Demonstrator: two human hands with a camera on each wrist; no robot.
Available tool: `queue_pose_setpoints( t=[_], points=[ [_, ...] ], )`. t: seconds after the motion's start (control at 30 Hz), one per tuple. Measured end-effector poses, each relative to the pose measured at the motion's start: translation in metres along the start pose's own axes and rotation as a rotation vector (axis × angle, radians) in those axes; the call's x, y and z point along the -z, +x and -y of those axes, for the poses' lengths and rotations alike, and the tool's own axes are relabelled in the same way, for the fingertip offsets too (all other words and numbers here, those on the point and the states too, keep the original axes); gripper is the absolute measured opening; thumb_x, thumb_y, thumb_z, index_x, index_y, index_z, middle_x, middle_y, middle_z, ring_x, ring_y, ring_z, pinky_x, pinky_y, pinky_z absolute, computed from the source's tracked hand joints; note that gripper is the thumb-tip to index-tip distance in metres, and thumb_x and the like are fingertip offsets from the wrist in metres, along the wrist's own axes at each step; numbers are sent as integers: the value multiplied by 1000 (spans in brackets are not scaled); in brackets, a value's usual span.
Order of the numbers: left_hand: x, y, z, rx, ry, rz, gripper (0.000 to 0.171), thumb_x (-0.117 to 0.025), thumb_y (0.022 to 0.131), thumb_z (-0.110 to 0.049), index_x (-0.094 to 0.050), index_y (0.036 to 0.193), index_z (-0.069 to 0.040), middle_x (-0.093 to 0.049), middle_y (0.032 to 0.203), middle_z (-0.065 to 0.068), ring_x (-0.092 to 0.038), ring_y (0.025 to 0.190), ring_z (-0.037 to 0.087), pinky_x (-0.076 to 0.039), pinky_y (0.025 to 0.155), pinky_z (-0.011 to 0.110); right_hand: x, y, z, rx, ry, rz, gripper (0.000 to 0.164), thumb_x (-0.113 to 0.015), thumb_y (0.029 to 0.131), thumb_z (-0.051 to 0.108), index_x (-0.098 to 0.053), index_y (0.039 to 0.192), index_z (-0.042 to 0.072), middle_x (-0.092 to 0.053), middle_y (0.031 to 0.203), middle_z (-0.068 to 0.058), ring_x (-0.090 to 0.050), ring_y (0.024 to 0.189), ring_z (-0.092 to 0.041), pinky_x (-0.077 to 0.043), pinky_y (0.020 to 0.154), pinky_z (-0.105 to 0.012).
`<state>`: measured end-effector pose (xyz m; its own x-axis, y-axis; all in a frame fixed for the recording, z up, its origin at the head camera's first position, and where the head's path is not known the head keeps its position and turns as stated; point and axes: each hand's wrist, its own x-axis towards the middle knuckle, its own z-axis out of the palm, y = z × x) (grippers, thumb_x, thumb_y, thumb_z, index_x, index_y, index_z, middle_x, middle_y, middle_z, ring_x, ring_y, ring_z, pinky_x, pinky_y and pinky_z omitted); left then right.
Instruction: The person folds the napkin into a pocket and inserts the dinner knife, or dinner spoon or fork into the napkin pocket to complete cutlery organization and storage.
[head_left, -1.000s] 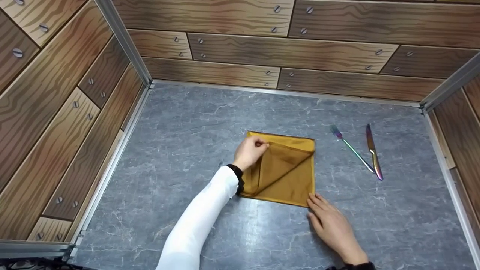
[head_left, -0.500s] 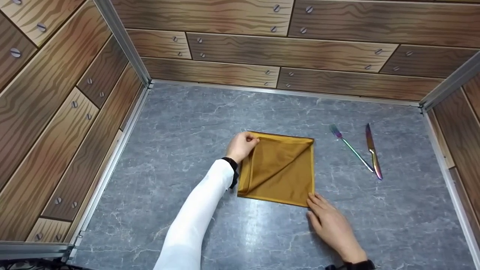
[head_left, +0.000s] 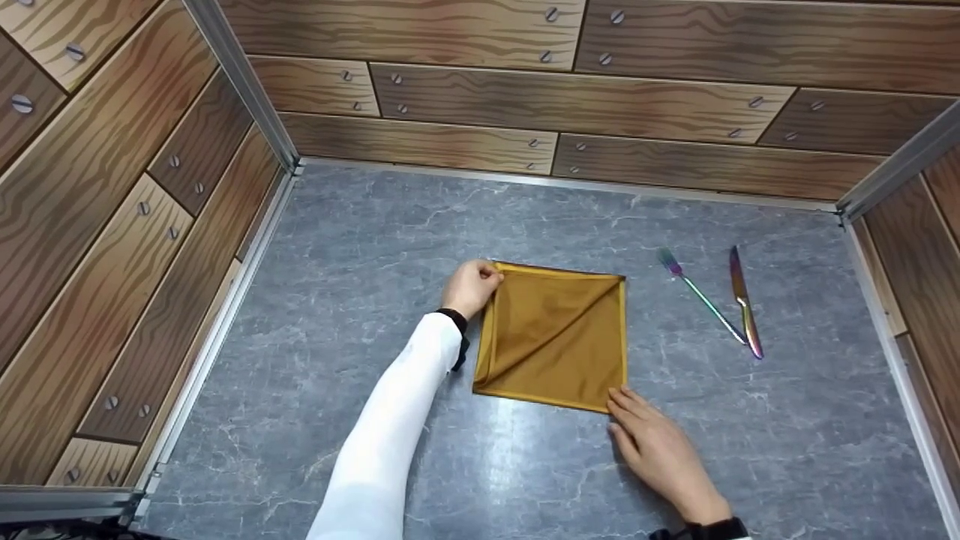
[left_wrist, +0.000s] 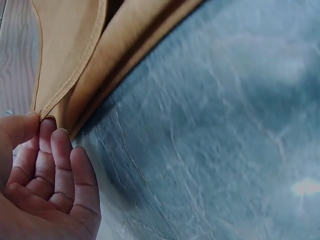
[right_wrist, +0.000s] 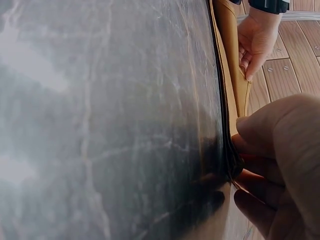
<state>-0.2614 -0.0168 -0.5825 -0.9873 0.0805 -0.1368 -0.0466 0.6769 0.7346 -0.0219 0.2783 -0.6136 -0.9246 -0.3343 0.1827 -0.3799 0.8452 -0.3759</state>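
Note:
A mustard-yellow cloth napkin [head_left: 559, 341], folded into a square, lies on the grey marbled surface. A diagonal crease runs across its top layer. At the far left corner my left hand [head_left: 469, 289] pinches the edge of the top layer between thumb and forefinger. In the left wrist view that hemmed edge of the napkin [left_wrist: 67, 55] is lifted off the layers beneath. My right hand [head_left: 664, 454] rests its fairly straight fingertips on the near right corner. The right wrist view shows the thumb and fingers of the right hand [right_wrist: 280, 160] at that corner.
Right of the napkin lie an iridescent fork [head_left: 701, 296] and an iridescent table knife [head_left: 745, 304], their handle ends close together. Wood-patterned walls [head_left: 480, 90] with metal edging bound the surface at the back, left and right.
My left hand has moved left and slightly away with the pinched edge, drawing the top layer flatter toward the far left corner. The right hand has stayed at the near right corner.

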Motion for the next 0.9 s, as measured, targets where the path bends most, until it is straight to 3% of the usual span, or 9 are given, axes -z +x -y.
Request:
queue_pose_setpoints(
  t=[0.57, 0.9],
  points=[
    [0, 12, 2, 67, 59, 18, 17, -68, 92, -31, -73, 98, -16, -70, 95, -1, -62, 84, 17, -49, 77, 34, 0, 0, 1, 1, 7, -17, 40, -70, 91, 19, -65, 127, 2, -57, 138, -9, -48, 131, -28, -42, 103, -49],
    [2, 15, -3, 63, 106, 8, 19, -68, 92, -32, -73, 96, -14, -70, 94, 0, -62, 83, 18, -50, 76, 35, 1, 1, 3, -12, 10, 11, 40, -69, 92, 19, -65, 128, 1, -56, 139, -9, -47, 132, -27, -41, 105, -47]
  ],
)
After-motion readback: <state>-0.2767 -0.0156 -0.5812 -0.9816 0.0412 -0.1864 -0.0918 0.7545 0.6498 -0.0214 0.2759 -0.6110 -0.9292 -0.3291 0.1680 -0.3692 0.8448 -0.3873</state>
